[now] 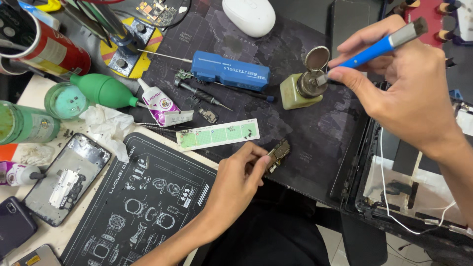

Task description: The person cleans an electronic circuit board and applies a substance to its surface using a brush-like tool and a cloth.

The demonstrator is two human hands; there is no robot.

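Nearest the viewer, the left hand (236,177) rests at the near edge of the dark work mat (295,128), thumb and fingertips closed together on a small metal component (278,153), which it holds just above the mat. To its left lies a black printed repair mat (143,197), and further left on the tabletop (37,88) an opened phone back shell (66,177) sits with its inner parts exposed, evidence that disassembly is already done. Just beyond the left hand, a pale green screw strip (218,134) carries a few small parts; past it lie a glue tube (160,103), a crumpled white tissue (106,125), a green air blower (101,90), a precision screwdriver (204,93) and a blue tool case (230,70). On the right, at mid depth, the right hand (409,93) is clamped on a blue-handled brush (379,47), its tip pressed onto the metal top of a solvent pump bottle (300,88) whose lid stands open. To the near right, an opened device frame (409,192) with white wires lies at the mat's edge. Farthest off sits a white oval case (249,16). Judgement: work stands mid-way; the brush is being wetted, the held component does not yet appear cleaned, and reassembly remains outstanding.
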